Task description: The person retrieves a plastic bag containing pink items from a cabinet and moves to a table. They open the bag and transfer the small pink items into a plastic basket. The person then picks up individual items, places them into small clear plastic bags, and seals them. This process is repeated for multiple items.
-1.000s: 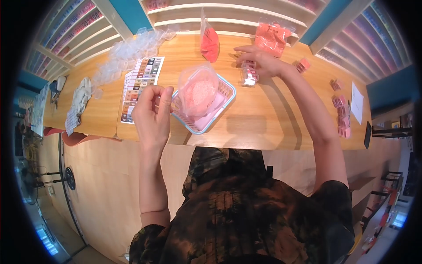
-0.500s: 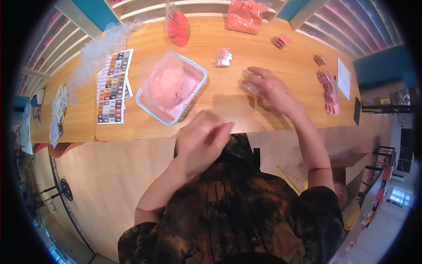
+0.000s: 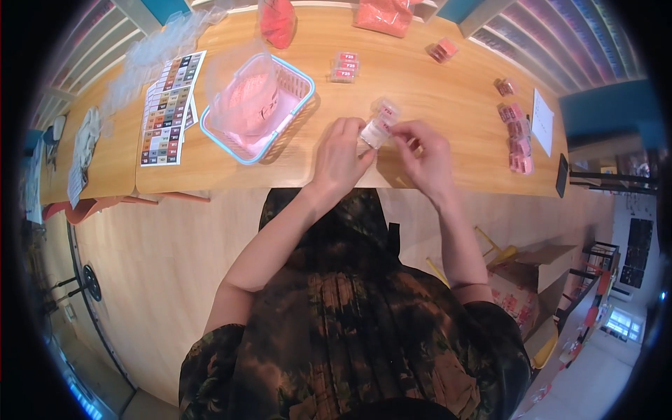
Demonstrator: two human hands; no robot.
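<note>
A short row of small clear plastic boxes [image 3: 373,134] with pale labels lies on the table in front of me. My left hand [image 3: 340,155] holds the near box from its left side, thumb at the near edge and fingers along the far side. My right hand [image 3: 424,158] is closed in a pinch at the right edge of the same boxes; the fingertips hide exactly what they grip there. Farther off, left of the row, stands a stack of clear boxes with red labels [image 3: 345,67].
A blue-rimmed basket [image 3: 308,91] at left holds a bag of pink granules [image 3: 253,101]. Colour charts [image 3: 168,115] lie beyond it. Red and orange bags [image 3: 277,22] are at the back. Several pink boxes [image 3: 519,133], a white sheet [image 3: 542,122] and a dark phone-like slab [image 3: 562,175] lie at right.
My left hand has moved up from the table's front edge to the small boxes. My right hand has turned inward and pinches at them. The view has shifted slightly.
</note>
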